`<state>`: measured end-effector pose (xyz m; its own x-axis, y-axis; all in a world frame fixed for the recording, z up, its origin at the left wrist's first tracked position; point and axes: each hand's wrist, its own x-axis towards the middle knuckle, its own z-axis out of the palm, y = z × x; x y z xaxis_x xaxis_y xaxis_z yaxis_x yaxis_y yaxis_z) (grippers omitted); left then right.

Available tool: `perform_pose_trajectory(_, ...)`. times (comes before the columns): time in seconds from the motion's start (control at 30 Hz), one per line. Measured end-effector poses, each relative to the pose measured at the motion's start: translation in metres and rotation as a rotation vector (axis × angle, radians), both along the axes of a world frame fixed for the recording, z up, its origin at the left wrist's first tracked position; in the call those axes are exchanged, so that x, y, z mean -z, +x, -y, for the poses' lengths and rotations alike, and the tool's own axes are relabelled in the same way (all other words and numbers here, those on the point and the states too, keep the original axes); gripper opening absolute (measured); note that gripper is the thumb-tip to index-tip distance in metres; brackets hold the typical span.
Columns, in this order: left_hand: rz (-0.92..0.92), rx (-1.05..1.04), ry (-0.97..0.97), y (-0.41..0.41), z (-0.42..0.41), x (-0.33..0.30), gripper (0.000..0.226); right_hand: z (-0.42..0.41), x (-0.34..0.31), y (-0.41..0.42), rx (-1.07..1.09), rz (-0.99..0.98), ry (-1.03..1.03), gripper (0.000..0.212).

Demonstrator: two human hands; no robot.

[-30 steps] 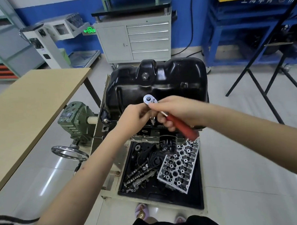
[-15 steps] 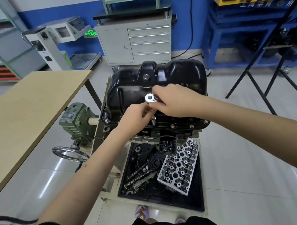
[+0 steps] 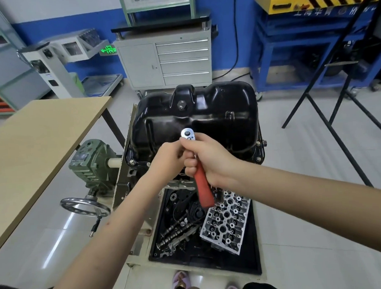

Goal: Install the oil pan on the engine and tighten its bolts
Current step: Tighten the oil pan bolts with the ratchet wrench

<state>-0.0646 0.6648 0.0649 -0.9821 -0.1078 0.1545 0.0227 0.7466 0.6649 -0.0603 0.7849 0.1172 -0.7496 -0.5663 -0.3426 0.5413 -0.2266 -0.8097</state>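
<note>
Workshop floor surrounds us: a tan wooden table [image 3: 40, 136] on our left, a grey drawer cabinet [image 3: 164, 62] ahead. Between them the glossy black oil pan [image 3: 197, 120] sits on the engine. Below it a black tray [image 3: 252, 246] holds a silver cylinder head [image 3: 228, 223]. Our right hand [image 3: 209, 160] grips the red-handled ratchet wrench [image 3: 200, 176]; our left hand [image 3: 169, 158] curls beneath its head, hiding the bolt.

Ratchet [image 3: 201, 172] handle now toward the person (gripped by right hand [image 3: 209, 158]).
</note>
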Motion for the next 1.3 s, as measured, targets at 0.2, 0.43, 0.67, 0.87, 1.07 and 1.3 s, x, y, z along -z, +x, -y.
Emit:
perform_pose_trajectory(0.2, -0.097, -0.039, 0.158, 0.011, -0.001, 0.019, 0.011, -0.025, -0.017, -0.030, -0.187, -0.316, 0.324, 0.017)
perform_pose_trajectory(0.43, 0.060, -0.106, -0.168, 0.013, 0.004, 0.057, 0.024, -0.034, -0.032, -0.039, -0.202, -0.409, 0.393, 0.024)
perform_pose_trajectory(0.67, 0.074, -0.082, -0.423, 0.011, -0.012, 0.072, 0.042, -0.041, -0.049, -0.035, -0.243, -0.574, 0.385, 0.018)
perform_pose_trajectory(0.87, 0.041, -0.118, -0.217, 0.010, -0.010, 0.065, 0.035, -0.042, -0.040, -0.035, -0.262, -0.571, 0.406, 0.018)
perform_pose_trajectory(1.07, -0.091, -0.210, 0.139, 0.019, 0.027, 0.037, 0.020, -0.017, -0.040, -0.036, -0.320, -0.619, 0.394, 0.015)
perform_pose_trajectory(1.3, -0.070, -0.102, 0.220, 0.023, 0.081, 0.021, 0.010, 0.040, -0.042, -0.033, -0.347, -0.606, 0.411, 0.015)
